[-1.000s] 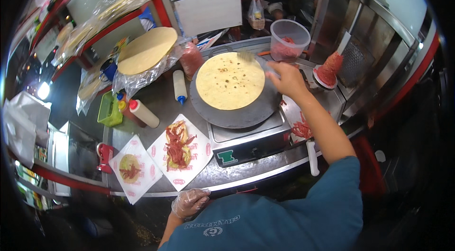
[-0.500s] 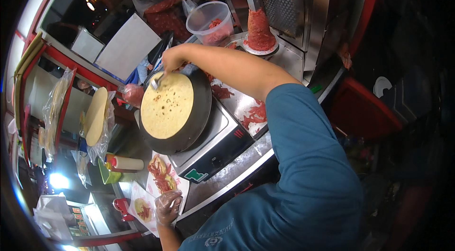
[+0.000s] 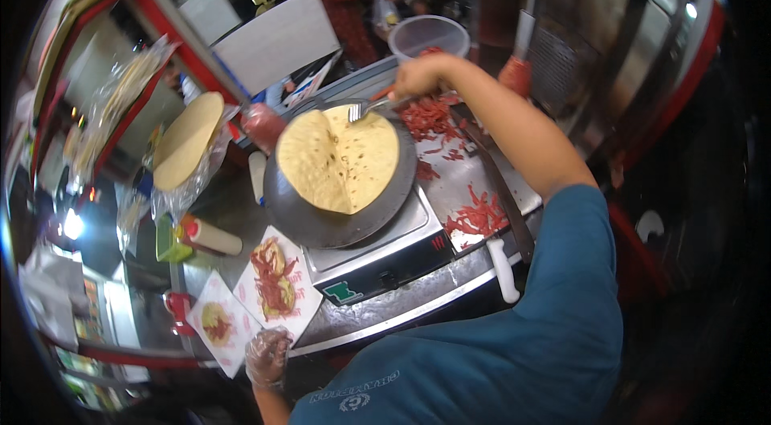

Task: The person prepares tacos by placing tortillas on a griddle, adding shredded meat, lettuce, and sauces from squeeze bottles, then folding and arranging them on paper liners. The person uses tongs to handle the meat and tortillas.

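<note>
My right hand (image 3: 422, 76) is closed around a fork (image 3: 368, 109), whose tines rest on the upper edge of a round flatbread (image 3: 372, 154). The flatbread lies in a dark round pan (image 3: 373, 224), creased down the middle with its left half raised at an angle. Dark toasted spots show along the crease. My left hand (image 3: 267, 354), in a clear plastic glove, has its fingers curled in, and I see nothing in them. Beside it, a paper sheet (image 3: 309, 303) bears an open bun (image 3: 275, 276) topped with reddish shredded meat.
Under the pan stands a stove (image 3: 385, 268). Shredded meat (image 3: 480, 215) and a long white-handled knife (image 3: 503, 271) lie on the metal tray at right, near a meat spit (image 3: 516, 76). A clear bucket (image 3: 430, 36) stands behind. Left are sauce bottles (image 3: 215, 235) and stacked flatbreads (image 3: 189, 140).
The flatbread, flat before, is now creased with its left side lifted. My right hand and the fork have shifted to its right part. The view has turned, bringing the knife into sight.
</note>
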Demonstrator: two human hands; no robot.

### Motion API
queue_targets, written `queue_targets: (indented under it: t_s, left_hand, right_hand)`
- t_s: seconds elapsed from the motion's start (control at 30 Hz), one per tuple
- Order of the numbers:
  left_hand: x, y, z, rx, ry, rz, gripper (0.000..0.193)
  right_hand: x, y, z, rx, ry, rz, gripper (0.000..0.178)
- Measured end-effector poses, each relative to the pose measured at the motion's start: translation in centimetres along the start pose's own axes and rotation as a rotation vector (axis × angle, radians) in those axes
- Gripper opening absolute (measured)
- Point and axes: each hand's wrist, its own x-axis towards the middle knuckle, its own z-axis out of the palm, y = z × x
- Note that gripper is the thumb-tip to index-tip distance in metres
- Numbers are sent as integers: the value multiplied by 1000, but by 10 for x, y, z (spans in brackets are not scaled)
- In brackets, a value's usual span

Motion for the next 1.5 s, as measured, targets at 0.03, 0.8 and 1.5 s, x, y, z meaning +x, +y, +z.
queue_targets:
  t_s: [0.03,0.8,1.5]
  left_hand:
    - [3,-5,1,67,-16,29,12]
    - [25,-31,-12,-105,-88,277,27]
    - [-30,-28,-2,-270,-39,135,18]
  right_hand:
    - [11,4,19,162,51,-3,39]
    - [16,-72,50,281,193,-316,31]
    - [-1,-69,92,-100,843,-366,40]
